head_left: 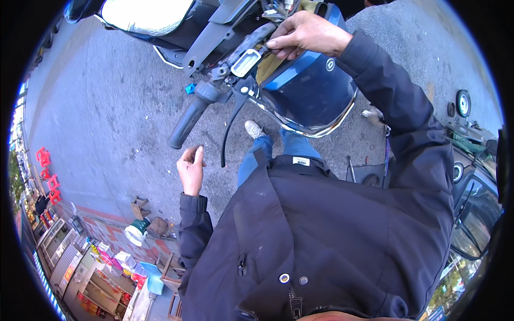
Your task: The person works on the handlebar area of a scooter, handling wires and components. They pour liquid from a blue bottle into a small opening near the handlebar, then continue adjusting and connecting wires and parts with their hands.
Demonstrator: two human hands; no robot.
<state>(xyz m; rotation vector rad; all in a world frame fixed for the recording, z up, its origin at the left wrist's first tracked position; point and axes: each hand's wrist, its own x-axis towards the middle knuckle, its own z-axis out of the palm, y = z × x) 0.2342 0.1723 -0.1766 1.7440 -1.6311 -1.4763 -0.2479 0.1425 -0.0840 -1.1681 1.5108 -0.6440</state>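
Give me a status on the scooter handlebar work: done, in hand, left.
Done: the handlebar sits stripped of its cover, with the brake lever hanging down and wires exposed near the top.
In hand: the right hand presses on the bar beside the small square reservoir; the left hand pinches something small, too small to identify.
Left: the blue front panel looks loose, so reassembly probably remains.

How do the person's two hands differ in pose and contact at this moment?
The right hand is raised to the scooter's handlebar, fingers curled down onto the part beside the brake fluid reservoir; the left hand sits lower, below the grip, touching no part of the scooter. The right hand shows its back; the left is pinched, perhaps on something small. Both are bare, in dark jacket sleeves.
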